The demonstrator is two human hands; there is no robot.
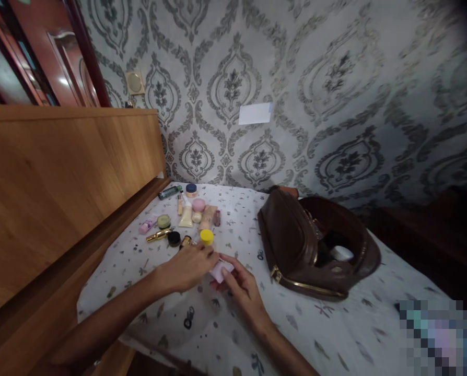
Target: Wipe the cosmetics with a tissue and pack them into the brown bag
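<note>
A small pale pink container (pixel 221 271), perhaps a tube or bottle, is between my hands above the table's front part. My right hand (pixel 243 290) grips it, thumb along its near face. From the left, my left hand (pixel 188 266) has its fingers curled over the container's other end; its fingertips are partly hidden. Just beyond my left hand are a jar with a yellow lid (pixel 206 236), a small black-and-gold item (pixel 185 242), a black-lidded jar (pixel 174 238) and a gold tube (pixel 159 235).
Farther back lie a beige tube (pixel 208 216), a cream tube (pixel 186 215), a pink egg-shaped item (pixel 198 204), a blue-lidded jar (pixel 191 190) and a dark green bottle (pixel 170 192). An open brown handbag (pixel 292 240) stands right, holding a white-lidded item (pixel 341 254). A wooden panel (pixel 72 172) borders the left.
</note>
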